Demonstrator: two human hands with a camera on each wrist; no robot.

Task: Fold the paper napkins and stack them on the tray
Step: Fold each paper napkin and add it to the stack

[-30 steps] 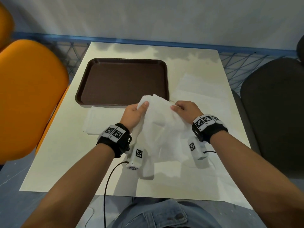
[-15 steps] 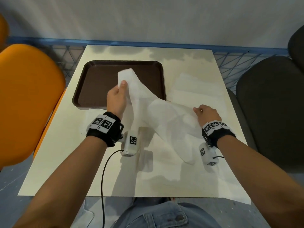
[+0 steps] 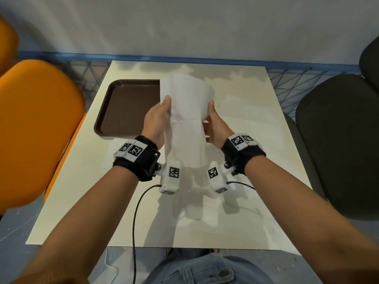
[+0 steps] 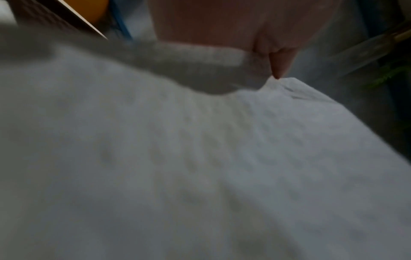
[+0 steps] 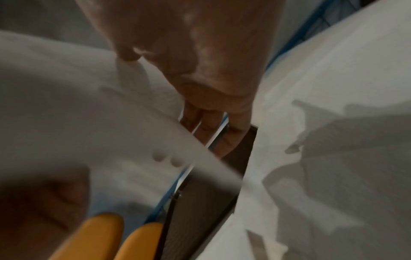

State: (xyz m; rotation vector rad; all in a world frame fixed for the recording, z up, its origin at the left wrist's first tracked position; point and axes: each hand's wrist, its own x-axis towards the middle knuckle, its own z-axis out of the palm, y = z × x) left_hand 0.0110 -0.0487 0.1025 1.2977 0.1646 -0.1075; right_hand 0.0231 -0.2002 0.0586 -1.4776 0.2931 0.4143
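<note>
- I see a pale table [image 3: 256, 140] in the middle.
- I see an orange chair [image 3: 37, 130] just left of the table.
- I see a bit of a second orange chair [image 3: 7, 44] further back on that side.
- I see a dark chair [image 3: 338, 140] just right of the table.
- I see a blue rail [image 3: 184, 59] past the table's far edge, with a grey wall [image 3: 184, 23] above it.
- I see a black cable [image 3: 135, 222] hanging over the table's near edge.
- I see blue jeans [image 3: 190, 269] below the table's near edge.

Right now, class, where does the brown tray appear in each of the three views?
Head: brown tray lies upper left on the table, partly behind the napkin.
Left wrist: only a dark, blurred strip at top left, probably the tray.
Right wrist: a dark band at lower centre.
Shared landmark: the orange chair.
</note>
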